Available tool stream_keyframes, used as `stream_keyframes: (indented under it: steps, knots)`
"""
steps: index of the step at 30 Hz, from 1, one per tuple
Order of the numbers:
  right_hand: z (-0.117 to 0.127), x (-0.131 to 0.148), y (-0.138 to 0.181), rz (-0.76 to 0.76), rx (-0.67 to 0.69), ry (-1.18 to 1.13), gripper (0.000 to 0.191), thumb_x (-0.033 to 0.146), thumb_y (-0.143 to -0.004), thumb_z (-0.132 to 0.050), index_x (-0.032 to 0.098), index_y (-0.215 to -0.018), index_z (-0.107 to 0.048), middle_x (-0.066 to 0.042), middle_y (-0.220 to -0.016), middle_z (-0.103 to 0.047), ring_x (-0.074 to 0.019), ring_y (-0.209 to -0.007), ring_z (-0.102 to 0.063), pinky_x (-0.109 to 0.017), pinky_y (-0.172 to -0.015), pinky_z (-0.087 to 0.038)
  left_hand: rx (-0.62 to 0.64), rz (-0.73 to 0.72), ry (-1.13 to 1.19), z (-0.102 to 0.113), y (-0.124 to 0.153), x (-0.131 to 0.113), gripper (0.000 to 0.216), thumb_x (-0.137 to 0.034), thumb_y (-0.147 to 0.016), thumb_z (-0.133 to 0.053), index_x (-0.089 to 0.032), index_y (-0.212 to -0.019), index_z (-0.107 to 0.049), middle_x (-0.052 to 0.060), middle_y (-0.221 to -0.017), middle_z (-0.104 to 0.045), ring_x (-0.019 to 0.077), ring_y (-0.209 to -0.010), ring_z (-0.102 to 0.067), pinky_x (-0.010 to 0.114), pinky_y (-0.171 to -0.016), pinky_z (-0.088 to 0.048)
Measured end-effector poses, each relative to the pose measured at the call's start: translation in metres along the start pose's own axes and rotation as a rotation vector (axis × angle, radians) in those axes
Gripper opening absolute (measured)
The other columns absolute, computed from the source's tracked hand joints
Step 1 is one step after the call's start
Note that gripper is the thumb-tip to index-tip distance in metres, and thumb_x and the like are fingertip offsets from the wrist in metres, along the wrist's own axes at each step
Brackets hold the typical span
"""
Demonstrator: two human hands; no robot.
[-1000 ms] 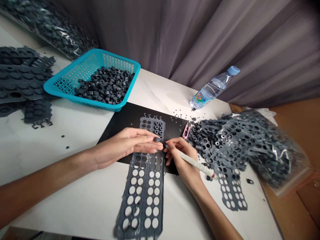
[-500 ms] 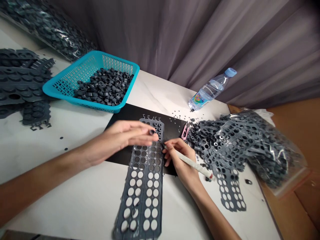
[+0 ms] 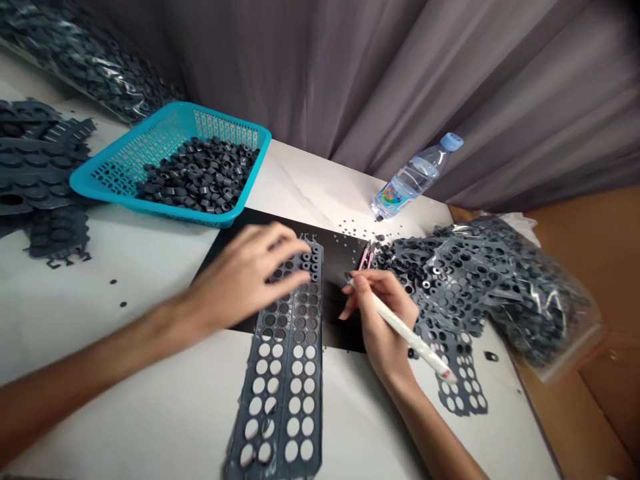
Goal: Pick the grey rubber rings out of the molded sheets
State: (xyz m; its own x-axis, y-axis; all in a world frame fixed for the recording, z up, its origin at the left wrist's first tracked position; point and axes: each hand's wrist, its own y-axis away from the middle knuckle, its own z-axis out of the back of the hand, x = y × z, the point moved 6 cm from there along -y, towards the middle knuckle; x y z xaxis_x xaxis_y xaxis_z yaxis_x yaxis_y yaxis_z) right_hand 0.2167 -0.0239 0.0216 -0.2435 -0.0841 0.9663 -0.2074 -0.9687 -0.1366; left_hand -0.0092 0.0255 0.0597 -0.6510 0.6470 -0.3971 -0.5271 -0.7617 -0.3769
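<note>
A long dark grey rubber sheet (image 3: 281,373) with rows of round holes lies lengthwise before me, its far part on a black mat (image 3: 340,320). Small rings (image 3: 314,260) still sit in its far end. My left hand (image 3: 245,273), slightly blurred, hovers over that end with fingers apart and nothing visible between them. To the right of the sheet, my right hand (image 3: 387,310) grips a white pen-like tool (image 3: 407,333). The tool's dark tip points up and left, apart from the sheet. Pink thread snips (image 3: 367,255) lie just beyond this hand.
A blue basket (image 3: 200,217) of loose rings stands at the back left, beside stacked rubber sheets (image 3: 40,167) and a large bag (image 3: 90,60). At right are a water bottle (image 3: 417,175), punched scrap sheets (image 3: 450,267) and a plastic bag (image 3: 555,320). Tiny dark discs dot the table.
The ring that was between my left fingers is out of sight, and those fingers have spread. My right hand has drawn the tool away from the sheet, to the right.
</note>
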Motion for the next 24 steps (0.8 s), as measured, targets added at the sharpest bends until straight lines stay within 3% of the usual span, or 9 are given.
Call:
stream_keyframes:
  steps: [2,4,7,10,15,24]
  knots:
    - [0.001,-0.001,-0.001,-0.011,0.029,0.004,0.023,0.044,-0.101,-0.067,0.021,-0.100,-0.067,-0.002,-0.080,-0.072,-0.0134,-0.052,-0.065,-0.027,-0.052,-0.053,0.168,-0.069,0.051,-0.034,0.005,-0.014,0.039,-0.044,-0.105,-0.059,-0.027,-0.140,-0.058,0.009,-0.130,-0.059,0.0271,-0.117,-0.059,0.044,-0.102,-0.049]
    - [-0.004,-0.008,-0.001,-0.075,0.144,-0.006,0.026,0.046,-0.100,-0.068,0.021,-0.099,-0.068,-0.003,-0.081,-0.073,-0.0139,-0.054,-0.066,-0.026,-0.052,-0.054,0.214,-0.042,0.096,-0.049,0.013,-0.013,0.051,-0.051,-0.103,-0.060,-0.027,-0.147,-0.051,0.011,-0.131,-0.055,0.0286,-0.119,-0.058,0.045,-0.102,-0.050]
    - [-0.014,-0.019,0.001,-0.161,0.281,-0.052,0.029,0.048,-0.098,-0.069,0.020,-0.099,-0.069,-0.003,-0.081,-0.072,-0.0144,-0.057,-0.066,-0.025,-0.053,-0.055,0.212,0.016,0.145,-0.050,0.023,-0.006,0.067,-0.060,-0.099,-0.063,-0.025,-0.152,-0.043,0.013,-0.135,-0.050,0.0313,-0.124,-0.055,0.047,-0.106,-0.050]
    - [-0.018,-0.023,0.002,-0.197,0.336,-0.066,0.027,0.046,-0.099,-0.069,0.019,-0.097,-0.068,-0.003,-0.082,-0.072,-0.0139,-0.059,-0.066,-0.025,-0.055,-0.056,0.245,0.014,0.150,-0.046,0.027,-0.007,0.066,-0.060,-0.098,-0.063,-0.027,-0.152,-0.043,0.012,-0.133,-0.049,0.0320,-0.124,-0.055,0.048,-0.106,-0.050]
    - [-0.020,-0.021,0.003,-0.203,0.357,-0.048,0.023,0.042,-0.099,-0.069,0.019,-0.095,-0.068,-0.002,-0.081,-0.073,-0.0125,-0.058,-0.065,-0.023,-0.056,-0.055,0.303,0.047,0.191,-0.048,0.024,-0.007,0.062,-0.057,-0.093,-0.071,-0.032,-0.145,-0.051,0.009,-0.133,-0.048,0.0313,-0.120,-0.055,0.051,-0.106,-0.050]
    - [-0.022,-0.020,0.003,-0.185,0.363,-0.038,0.024,0.044,-0.100,-0.068,0.020,-0.096,-0.069,-0.002,-0.081,-0.073,-0.0124,-0.060,-0.064,-0.022,-0.055,-0.053,0.289,0.055,0.250,-0.052,0.022,0.001,0.066,-0.059,-0.087,-0.076,-0.033,-0.144,-0.054,0.009,-0.137,-0.049,0.0328,-0.125,-0.053,0.053,-0.110,-0.047]
